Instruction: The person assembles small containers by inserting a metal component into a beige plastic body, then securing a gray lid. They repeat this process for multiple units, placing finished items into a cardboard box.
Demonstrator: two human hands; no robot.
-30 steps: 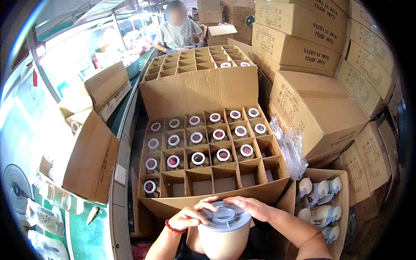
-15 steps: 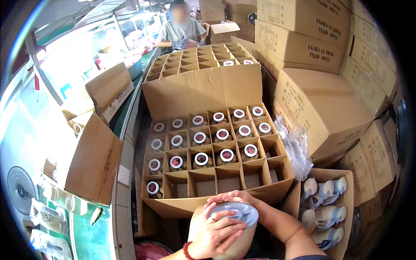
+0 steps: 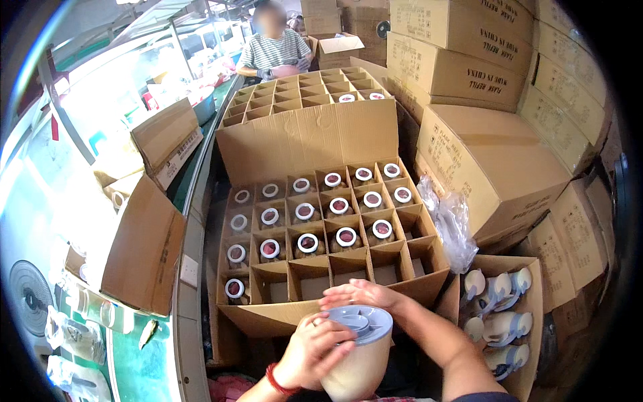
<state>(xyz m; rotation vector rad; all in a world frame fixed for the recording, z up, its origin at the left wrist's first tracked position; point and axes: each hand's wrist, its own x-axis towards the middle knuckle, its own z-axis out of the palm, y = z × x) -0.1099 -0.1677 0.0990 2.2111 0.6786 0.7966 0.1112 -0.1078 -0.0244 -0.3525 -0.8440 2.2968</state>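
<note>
From my remote seat, a worker's two bare hands attend a cream pot (image 3: pixel 358 370) with a grey-blue lid (image 3: pixel 368 323), at the near edge of the scene, just before a divided cardboard box (image 3: pixel 268 320). Half a second ago the left hand (image 3: pixel 320 350) lay across the lid and the pot leaned to the right; now the pot stands more upright, and that hand has slipped to the left rim and upper side, its fingers bent and slightly apart. How firmly it presses, I cannot tell. The right hand (image 3: pixel 362 295) now reaches flat along the lid's far edge, fingers straight and close together; whether it touches the rim, I cannot tell. More of the lid shows than before.

Beyond, the bottles (image 3: pixel 307 242) keep their places in the box, one of them in the left cell of the nearest row. To the right, a clear plastic bag (image 3: pixel 457 231) still hangs by the box, and white-and-blue jugs (image 3: pixel 499 325) lie in an open carton (image 3: pixel 534 328). At the far end, a co-worker (image 3: pixel 276 52) in a striped shirt, a gloved hand raised a moment ago, has lowered it beside a pink object (image 3: pixel 287 70), too small to make out.
</note>
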